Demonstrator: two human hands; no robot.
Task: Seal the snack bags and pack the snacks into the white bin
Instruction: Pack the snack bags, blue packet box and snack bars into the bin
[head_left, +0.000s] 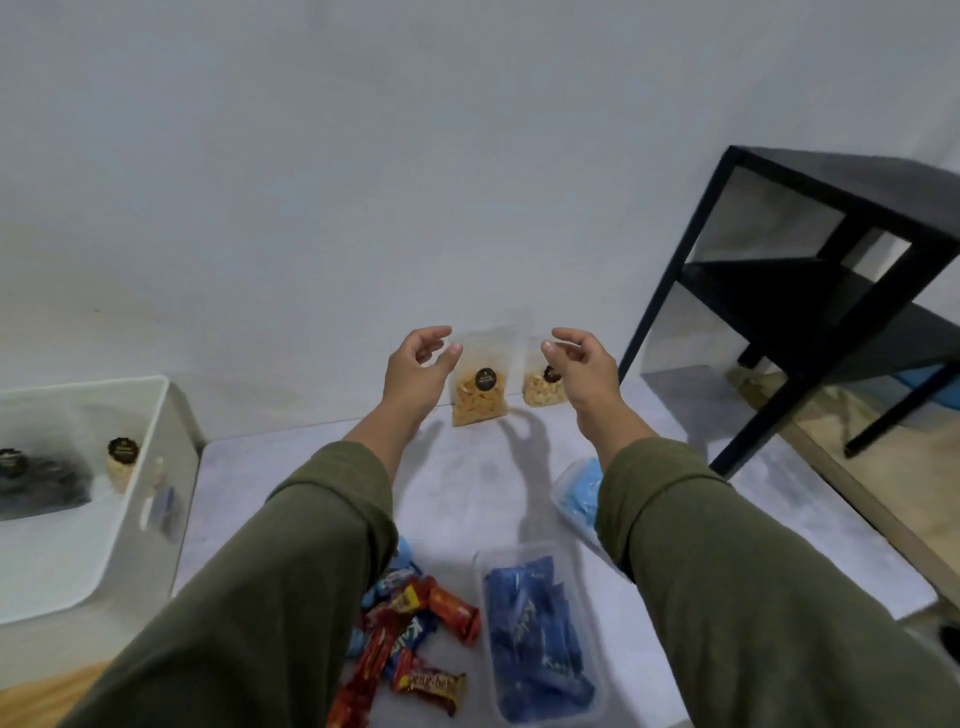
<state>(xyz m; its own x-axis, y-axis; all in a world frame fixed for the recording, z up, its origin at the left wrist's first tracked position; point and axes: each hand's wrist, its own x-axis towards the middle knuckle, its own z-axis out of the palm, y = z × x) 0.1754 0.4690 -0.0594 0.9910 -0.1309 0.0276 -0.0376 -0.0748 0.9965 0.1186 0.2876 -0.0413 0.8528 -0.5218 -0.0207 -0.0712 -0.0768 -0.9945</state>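
From the head camera I see a pale grey mat (467, 467) on a wooden floor against a plain white wall (363, 156), with a black shelf (810, 291) at far right and the white bin (156, 467) at left, already holding a few bags. My left hand (415, 371) and right hand (584, 369) hover with fingers loosely curled, gripping nothing, just in front of two snack bags (480, 384) propped against the wall. Near me lie loose candy bars (415, 639), a clear tub of blue packets (540, 634) and a lidded blue container (579, 493).
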